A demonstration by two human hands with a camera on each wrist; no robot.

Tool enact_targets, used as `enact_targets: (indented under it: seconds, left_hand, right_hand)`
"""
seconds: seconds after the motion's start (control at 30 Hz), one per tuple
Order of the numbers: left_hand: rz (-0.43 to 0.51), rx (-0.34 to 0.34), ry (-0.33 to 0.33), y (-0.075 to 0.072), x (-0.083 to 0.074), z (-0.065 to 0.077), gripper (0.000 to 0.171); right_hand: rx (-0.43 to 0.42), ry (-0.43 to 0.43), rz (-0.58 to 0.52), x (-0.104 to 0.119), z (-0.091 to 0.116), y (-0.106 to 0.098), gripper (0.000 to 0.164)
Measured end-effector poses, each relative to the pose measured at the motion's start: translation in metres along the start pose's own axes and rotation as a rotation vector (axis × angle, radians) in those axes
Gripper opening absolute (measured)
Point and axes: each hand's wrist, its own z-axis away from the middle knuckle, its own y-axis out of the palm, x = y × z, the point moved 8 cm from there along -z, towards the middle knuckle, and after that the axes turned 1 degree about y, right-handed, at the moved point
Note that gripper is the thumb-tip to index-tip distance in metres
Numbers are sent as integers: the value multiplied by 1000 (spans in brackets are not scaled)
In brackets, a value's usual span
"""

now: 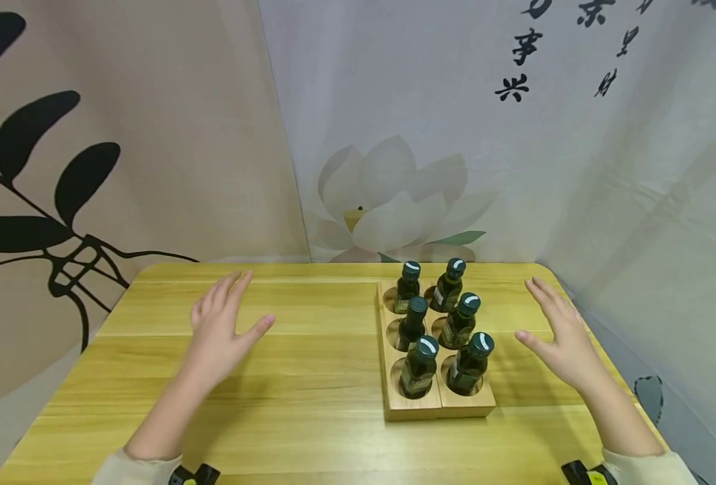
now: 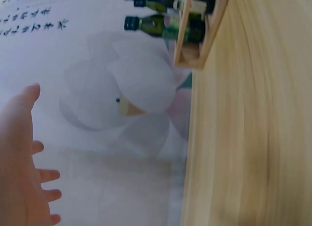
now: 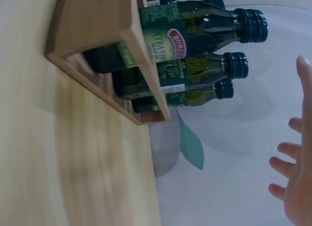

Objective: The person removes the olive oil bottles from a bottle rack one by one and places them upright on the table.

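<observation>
Several small dark-green olive oil bottles [image 1: 418, 367] stand upright in two columns in the round holes of a light wooden rack [image 1: 412, 404] on the table. In the right wrist view, the front bottle [image 3: 195, 28] shows a green label with a red emblem. To the left of the rack, my left hand [image 1: 218, 330] is raised over the table, thumb and fingers spread, holding nothing. On the other side, my right hand [image 1: 566, 343] is likewise raised with fingers extended and nothing in it, nearer to the rack than the left.
The wooden table [image 1: 309, 377] runs back to a light cloth backdrop [image 1: 406, 101] printed with a lotus, dark leaves and characters. A wrist strap [image 1: 194, 475] shows at the left sleeve, another [image 1: 588, 473] at the right.
</observation>
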Motion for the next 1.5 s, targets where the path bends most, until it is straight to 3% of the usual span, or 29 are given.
enact_targets:
  seconds: [0.3,0.6,0.83,1.0,1.17,1.5]
  left_hand:
    - [182,-38,19,25,-27,4,79]
    - [327,-12,-22,51,-50,9,80]
    - [446,10,-46,69,-66,12,78]
    - [512,1,-41,78,-76,12,75]
    - [569,9,-25,89,-88,13,72]
    - [679,19,14,109,-111,13,68]
  right_hand:
    - [37,37,-168,-9,17,22,89]
    - [75,-4,-258,-9,32,41,97]
    - [130,45,-324,-17,43,56,101]
    - [163,19,-387,-18,48,67,98]
    - [181,-13,-411,-17,54,75,97]
    - [231,91,-397,-28,66,90,97]
